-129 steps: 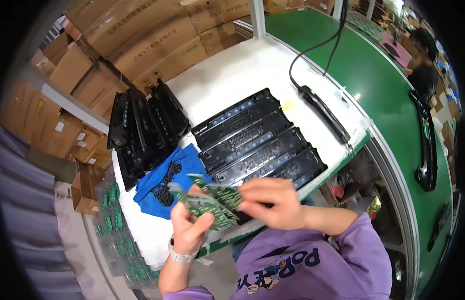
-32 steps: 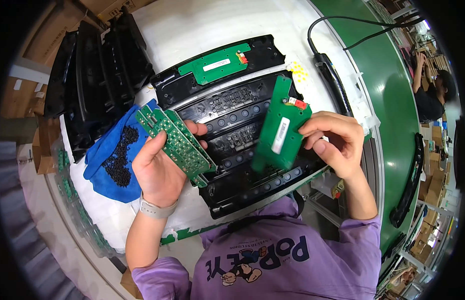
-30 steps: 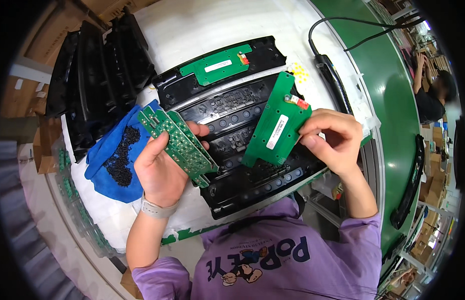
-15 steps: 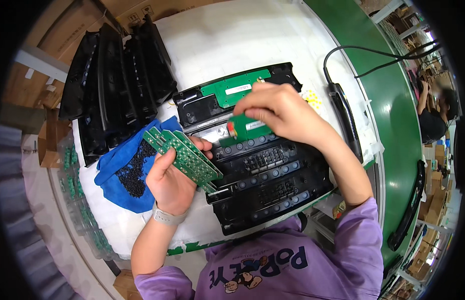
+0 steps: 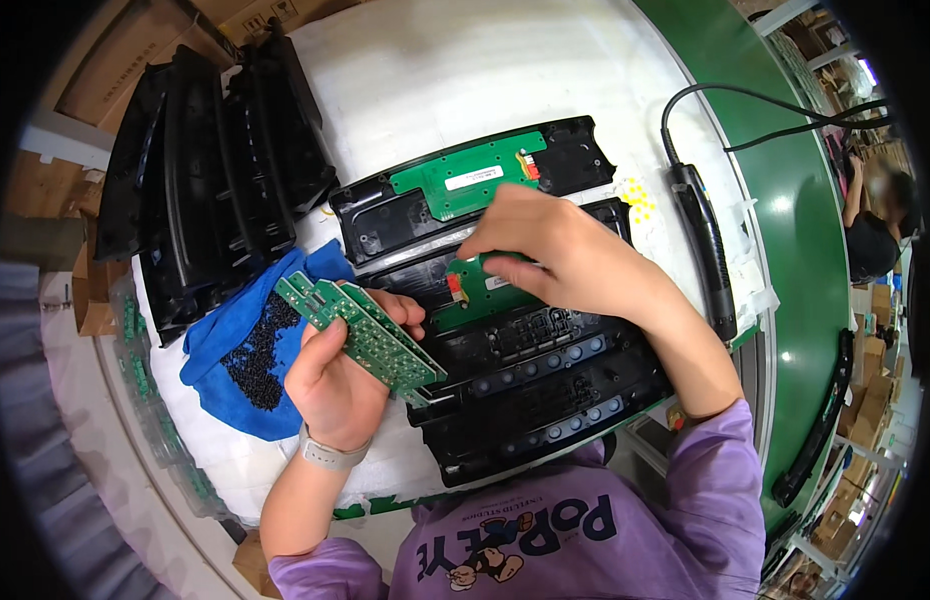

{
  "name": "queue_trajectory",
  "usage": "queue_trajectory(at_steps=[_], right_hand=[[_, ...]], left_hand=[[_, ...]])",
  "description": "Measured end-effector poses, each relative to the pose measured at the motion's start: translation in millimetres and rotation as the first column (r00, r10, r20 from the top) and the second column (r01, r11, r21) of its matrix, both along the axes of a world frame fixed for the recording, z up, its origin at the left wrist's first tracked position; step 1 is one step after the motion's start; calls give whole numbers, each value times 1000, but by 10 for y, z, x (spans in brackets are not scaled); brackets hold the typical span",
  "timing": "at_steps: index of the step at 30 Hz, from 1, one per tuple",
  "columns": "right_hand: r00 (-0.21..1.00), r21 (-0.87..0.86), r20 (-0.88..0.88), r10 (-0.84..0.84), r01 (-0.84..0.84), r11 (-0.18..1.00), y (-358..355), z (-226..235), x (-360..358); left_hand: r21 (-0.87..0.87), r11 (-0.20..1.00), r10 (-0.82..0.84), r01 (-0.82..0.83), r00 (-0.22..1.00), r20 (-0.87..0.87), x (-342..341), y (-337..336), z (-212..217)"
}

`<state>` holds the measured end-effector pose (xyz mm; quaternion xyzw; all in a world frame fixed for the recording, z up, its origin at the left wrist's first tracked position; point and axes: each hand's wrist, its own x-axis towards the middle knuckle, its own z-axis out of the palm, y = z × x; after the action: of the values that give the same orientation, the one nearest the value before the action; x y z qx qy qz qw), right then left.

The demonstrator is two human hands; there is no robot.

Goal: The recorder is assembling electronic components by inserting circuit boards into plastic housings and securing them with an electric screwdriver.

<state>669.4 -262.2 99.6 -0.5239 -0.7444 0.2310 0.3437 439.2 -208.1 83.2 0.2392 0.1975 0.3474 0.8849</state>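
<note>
My left hand (image 5: 335, 375) grips several green circuit boards (image 5: 373, 338) fanned together, thumb on top and fingers behind. My right hand (image 5: 565, 245) is closed at the upper edge of another green circuit board (image 5: 475, 305) with a red connector. That board lies over the second black plastic housing (image 5: 395, 278); whether it is fully seated I cannot tell. Beyond it, the far black housing (image 5: 370, 235) carries a fitted green board (image 5: 455, 195) with a white label. Two nearer housings, one of them a black panel (image 5: 465, 440), show rows of grey round buttons.
Left of the boards, a blue cloth (image 5: 210, 365) holds small black screws (image 5: 255, 360). Black housings (image 5: 215, 150) stand stacked at the far left. A corded black handheld tool (image 5: 703, 250) lies right, near yellow bits (image 5: 638, 200). Beyond the green surface (image 5: 785, 230) sits another person (image 5: 870, 235).
The board under my right hand has moved nearer to me and lower over the second housing. My right hand has shifted slightly nearer, uncovering the far board's red connector. My left hand keeps its boards.
</note>
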Motion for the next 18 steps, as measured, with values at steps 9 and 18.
queue_trajectory(at_steps=[9,18], right_hand=[[993,-71,74,-93,99,993,-30,33,72],[984,11,168,-61,60,998,-43,21,45]], left_hand=[[9,1000,-1,2,998,-70,40,-10,56],[9,1000,-3,4,995,-97,13,-18,112]])
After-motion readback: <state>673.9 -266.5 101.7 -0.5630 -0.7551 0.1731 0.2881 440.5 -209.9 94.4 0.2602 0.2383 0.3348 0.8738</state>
